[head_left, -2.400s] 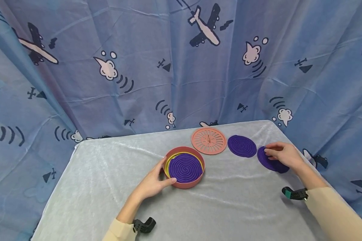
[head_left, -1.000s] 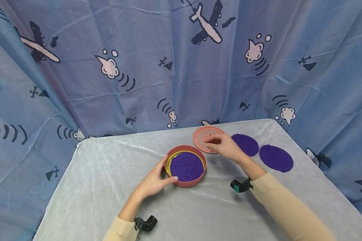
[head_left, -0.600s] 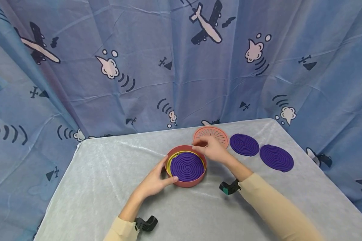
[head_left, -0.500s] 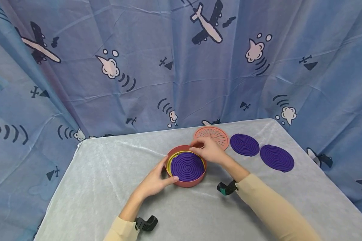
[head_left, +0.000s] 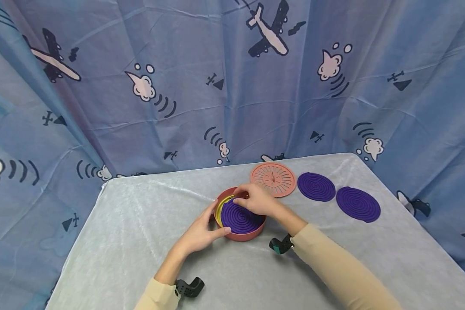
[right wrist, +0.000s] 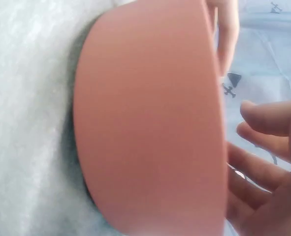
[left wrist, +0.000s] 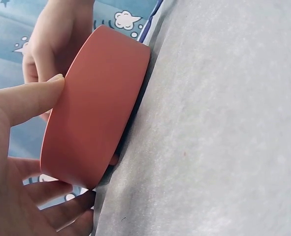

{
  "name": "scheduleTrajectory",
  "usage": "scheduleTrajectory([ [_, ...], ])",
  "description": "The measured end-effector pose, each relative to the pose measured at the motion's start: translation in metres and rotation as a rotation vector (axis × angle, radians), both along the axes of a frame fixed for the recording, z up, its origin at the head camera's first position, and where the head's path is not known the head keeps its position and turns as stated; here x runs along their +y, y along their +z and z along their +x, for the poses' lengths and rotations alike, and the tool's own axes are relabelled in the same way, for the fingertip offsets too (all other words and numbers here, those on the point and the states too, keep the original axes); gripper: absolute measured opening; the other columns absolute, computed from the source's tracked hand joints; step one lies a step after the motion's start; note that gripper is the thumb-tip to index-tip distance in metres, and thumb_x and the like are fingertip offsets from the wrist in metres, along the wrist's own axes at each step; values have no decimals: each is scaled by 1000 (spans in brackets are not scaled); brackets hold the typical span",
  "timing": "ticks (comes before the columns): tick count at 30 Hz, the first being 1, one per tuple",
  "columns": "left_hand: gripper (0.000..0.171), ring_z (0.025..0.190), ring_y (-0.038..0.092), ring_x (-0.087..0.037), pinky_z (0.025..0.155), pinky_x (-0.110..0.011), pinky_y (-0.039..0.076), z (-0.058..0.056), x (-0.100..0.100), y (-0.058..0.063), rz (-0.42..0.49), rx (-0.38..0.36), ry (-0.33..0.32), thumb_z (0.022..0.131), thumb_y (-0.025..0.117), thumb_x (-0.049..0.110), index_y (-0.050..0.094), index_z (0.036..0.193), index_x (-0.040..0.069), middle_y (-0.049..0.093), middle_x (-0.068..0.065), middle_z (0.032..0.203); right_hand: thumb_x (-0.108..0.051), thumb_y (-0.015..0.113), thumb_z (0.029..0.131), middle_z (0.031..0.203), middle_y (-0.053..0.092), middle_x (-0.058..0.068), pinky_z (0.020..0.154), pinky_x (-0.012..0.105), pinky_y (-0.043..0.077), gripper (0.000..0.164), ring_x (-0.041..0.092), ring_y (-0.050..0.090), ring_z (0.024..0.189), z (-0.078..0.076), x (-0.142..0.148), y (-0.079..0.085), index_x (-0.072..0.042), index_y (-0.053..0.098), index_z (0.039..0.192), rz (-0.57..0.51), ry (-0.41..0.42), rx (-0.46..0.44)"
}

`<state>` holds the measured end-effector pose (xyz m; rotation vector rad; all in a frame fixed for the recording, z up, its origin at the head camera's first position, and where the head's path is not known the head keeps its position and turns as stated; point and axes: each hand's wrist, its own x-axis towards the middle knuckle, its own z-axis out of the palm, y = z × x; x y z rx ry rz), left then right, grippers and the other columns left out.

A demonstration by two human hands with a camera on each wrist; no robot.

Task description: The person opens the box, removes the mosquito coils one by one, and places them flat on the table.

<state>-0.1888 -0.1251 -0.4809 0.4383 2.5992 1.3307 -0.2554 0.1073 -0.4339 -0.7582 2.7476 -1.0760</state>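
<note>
A round reddish mosquito coil box [head_left: 251, 236] [left wrist: 96, 108] rests on the table, with a purple mosquito coil [head_left: 238, 220] inside over a yellow lining [head_left: 218, 211]. My left hand [head_left: 199, 232] holds the box from its left side, thumb at the near rim and fingers round the far wall. Over the box's back right part reaches my right hand [head_left: 257, 200], its thumb and index fingertips near the coil's far edge. In the right wrist view nothing shows between the right hand's [right wrist: 268, 167] thumb and index finger; the box wall [right wrist: 150, 118] hides the coil there.
Behind the box lies a slotted salmon-pink lid [head_left: 280, 174] with a small upright piece at its centre. Two more purple coils [head_left: 316, 186] lie flat to the right of it. A grey cloth [head_left: 131, 232] covers the table; a blue patterned curtain [head_left: 193, 137] hangs behind.
My right hand has left the rightmost purple coil and travelled left, past the lid, to above the box. The left hand keeps its hold on the box.
</note>
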Motion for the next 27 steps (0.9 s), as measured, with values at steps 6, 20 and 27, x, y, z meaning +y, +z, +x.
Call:
scheduleTrajectory([
  [6,99,147,35,-32,118,-56,28,-1,0,0,15,17,-12,88,76,50,24,162,11,35,-14,161,-17,71,96,115,72,13,97,47,52,30,28,67,109,-2,-2,-4,0,70,121,69,10,-6],
  [20,98,147,35,-32,118,-56,27,1,1,0,16,16,-6,88,77,50,24,162,13,36,-13,161,-15,73,94,112,72,8,97,45,52,27,27,66,110,-3,-2,-7,-3,72,118,73,57,-1],
  [27,98,147,35,-32,118,-56,27,1,2,1,14,25,-3,88,77,49,25,162,12,35,-13,161,-7,71,94,109,70,10,96,45,51,23,26,64,105,-6,2,-1,-2,72,117,40,76,-9],
])
